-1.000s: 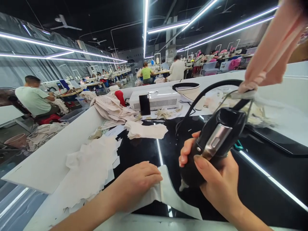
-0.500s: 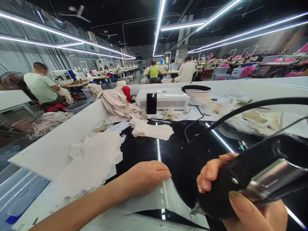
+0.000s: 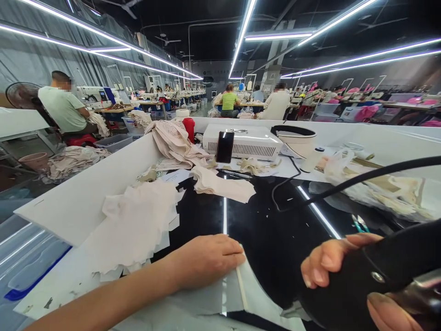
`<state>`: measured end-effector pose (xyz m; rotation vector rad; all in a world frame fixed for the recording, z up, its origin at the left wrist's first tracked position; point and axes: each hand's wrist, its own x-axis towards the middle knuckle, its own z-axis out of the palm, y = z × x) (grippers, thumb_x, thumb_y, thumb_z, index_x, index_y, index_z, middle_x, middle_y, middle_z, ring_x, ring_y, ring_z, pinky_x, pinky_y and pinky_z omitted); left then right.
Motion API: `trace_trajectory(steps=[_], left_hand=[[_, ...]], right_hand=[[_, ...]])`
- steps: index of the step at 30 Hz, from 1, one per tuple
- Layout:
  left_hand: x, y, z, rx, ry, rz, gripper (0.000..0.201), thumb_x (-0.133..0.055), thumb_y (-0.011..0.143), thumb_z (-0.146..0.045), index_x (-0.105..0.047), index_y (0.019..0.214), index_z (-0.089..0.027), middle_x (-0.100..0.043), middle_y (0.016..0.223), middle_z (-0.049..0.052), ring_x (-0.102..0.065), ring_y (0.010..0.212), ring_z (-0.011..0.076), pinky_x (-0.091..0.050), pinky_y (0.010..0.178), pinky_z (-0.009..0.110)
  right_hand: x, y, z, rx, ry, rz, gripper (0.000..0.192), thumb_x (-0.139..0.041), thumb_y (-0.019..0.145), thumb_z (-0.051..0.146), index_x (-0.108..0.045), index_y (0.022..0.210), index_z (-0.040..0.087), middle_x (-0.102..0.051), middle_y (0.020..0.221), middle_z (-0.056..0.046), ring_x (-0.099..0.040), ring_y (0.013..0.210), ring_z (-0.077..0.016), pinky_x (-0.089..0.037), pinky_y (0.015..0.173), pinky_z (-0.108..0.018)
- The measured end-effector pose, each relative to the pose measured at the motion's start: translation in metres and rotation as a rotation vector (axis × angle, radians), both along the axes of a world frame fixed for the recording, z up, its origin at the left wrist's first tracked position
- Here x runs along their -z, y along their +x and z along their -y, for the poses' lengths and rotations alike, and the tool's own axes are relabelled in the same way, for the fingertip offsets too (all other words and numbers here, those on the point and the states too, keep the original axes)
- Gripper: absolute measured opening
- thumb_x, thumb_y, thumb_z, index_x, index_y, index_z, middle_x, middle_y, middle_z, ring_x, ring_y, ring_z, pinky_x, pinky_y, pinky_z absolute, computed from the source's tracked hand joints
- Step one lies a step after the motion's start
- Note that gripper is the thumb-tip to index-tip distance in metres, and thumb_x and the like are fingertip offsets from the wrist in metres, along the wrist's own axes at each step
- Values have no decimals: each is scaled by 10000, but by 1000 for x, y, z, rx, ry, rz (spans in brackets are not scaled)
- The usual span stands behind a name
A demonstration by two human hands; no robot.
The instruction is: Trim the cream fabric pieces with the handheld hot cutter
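Black and shiny, the surface (image 3: 275, 230) is walled by white boards. A pale fabric piece (image 3: 220, 294) is pressed flat under the left hand (image 3: 206, 262), fingers spread. A black cutting tool (image 3: 372, 285) is gripped tight in the right hand (image 3: 344, 276), its tip just right of the fabric. Cut pieces (image 3: 138, 225) are piled beyond the left fingers; this piece looks unfinished. Open room is seen ahead; the near edge is close.

Two hands: left hand (image 3: 206, 262), right hand (image 3: 344, 280). One black tool (image 3: 389, 276), one phone (image 3: 225, 147). One red bottle (image 3: 189, 129).
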<state>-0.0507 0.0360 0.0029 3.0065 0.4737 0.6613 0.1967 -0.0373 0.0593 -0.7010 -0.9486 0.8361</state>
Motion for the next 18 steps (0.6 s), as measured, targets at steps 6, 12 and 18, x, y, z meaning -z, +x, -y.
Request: trace_trajectory(steps=[6,12,18], left_hand=[[1,1,4,-21,4,22,234,-531,1158,-84,-702,1315,-118,-802,1333,98,-767,1260,222,-586,1183,350],[3,-1,6,-43,35,48,230,-523,1160,-104,-696,1311,-109,-786,1340,129,-780,1224,220,-644,1082,322],[0,0,10,-47,-41,29,224,-480,1167,-81,-683,1253,-119,-768,1324,107,-796,1163,201,-667,1009,279]], right_hand=[[-20,-13,-17,68,15,-23,457,-1037,729,464,-767,1041,266,-695,724,10,-639,551,-174,-637,479,-307],[-19,-31,-51,107,71,-12,359,-946,825,379,-730,1091,271,-703,798,25,-671,614,-168,-622,549,-306],[-11,-43,-67,88,102,1,330,-910,856,364,-713,1102,265,-720,813,30,-678,614,-162,-628,581,-314]])
